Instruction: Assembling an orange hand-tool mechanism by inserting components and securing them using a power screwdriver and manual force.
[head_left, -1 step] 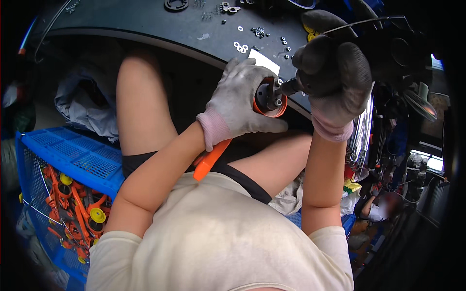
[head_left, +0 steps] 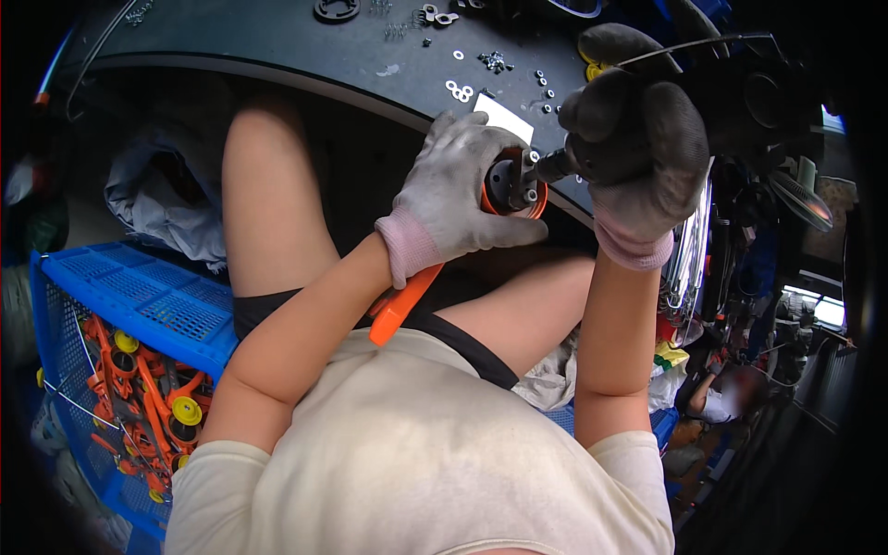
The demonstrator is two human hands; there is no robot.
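My left hand [head_left: 455,190], in a grey work glove with a pink cuff, is wrapped round an orange tool body [head_left: 396,310] with a long orange handle pointing down toward my lap. In its round orange end sits a black disc [head_left: 502,183] with bolts and nuts. My right hand [head_left: 643,153], gloved the same way, grips a black power driver [head_left: 610,139]. The driver's socket [head_left: 553,166] points left and meets the fittings on the disc; whether it sits on a nut, I cannot make out. Part of the driver's body is lost in dark surroundings.
On the dark workbench [head_left: 277,42] lie washers [head_left: 459,91], small screws [head_left: 496,62], springs [head_left: 396,30] and a black ring [head_left: 336,9]. A white card [head_left: 504,118] lies near its edge. At my left stands a blue crate [head_left: 139,287] of orange tools [head_left: 148,398]. Another person [head_left: 717,400] is far right.
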